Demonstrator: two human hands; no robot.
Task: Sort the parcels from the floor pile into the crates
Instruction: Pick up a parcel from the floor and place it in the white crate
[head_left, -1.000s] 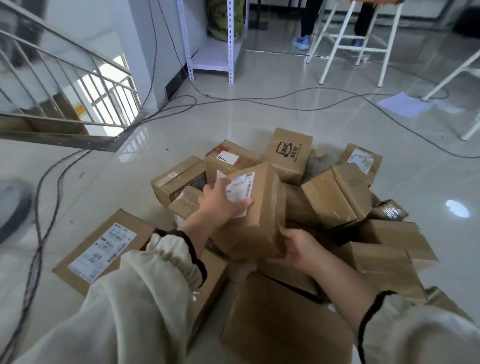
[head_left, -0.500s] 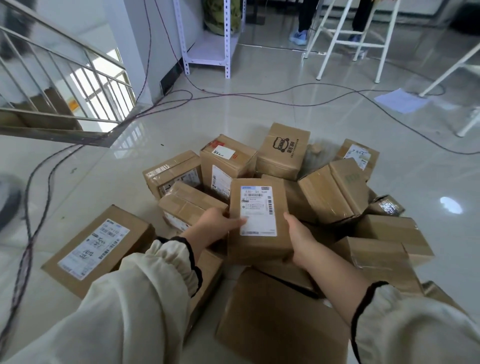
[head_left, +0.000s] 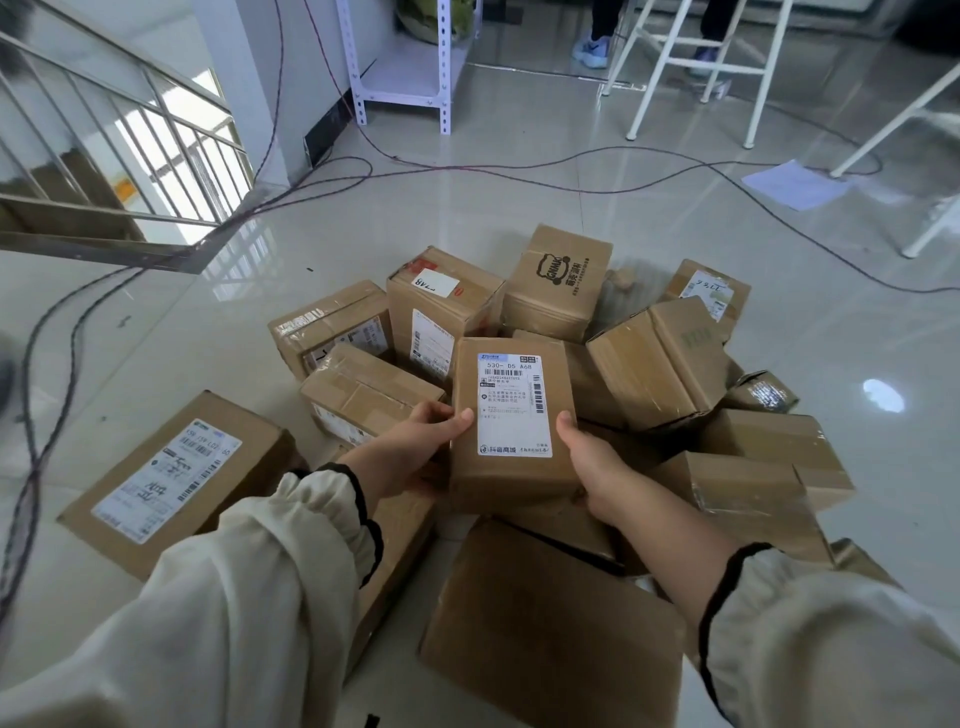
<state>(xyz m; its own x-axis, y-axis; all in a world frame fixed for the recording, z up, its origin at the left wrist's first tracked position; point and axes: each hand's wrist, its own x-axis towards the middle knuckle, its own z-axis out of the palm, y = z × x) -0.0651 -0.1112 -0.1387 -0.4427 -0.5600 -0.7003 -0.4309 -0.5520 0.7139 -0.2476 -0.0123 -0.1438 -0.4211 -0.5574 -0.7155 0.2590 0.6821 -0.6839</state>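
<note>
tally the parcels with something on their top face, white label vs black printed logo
white label on top: 4 (held parcel, large left box, 7AB box, far right box)
black logo on top: 1 (panda logo box)
total: 5

A glossy tiled floor (head_left: 467, 218) carried a heap of cardboard parcels (head_left: 660, 358). Dark cables (head_left: 519, 169) snaked across it, and what looked like a paper sheet (head_left: 795, 184) lay farther off.

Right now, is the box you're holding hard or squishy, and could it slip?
Probably hard: the labelled box keeps straight edges and flat faces between the left hand and right hand. Likely light, since it is small and gripped only at its sides. The smooth label could feel a bit slippery.
</note>
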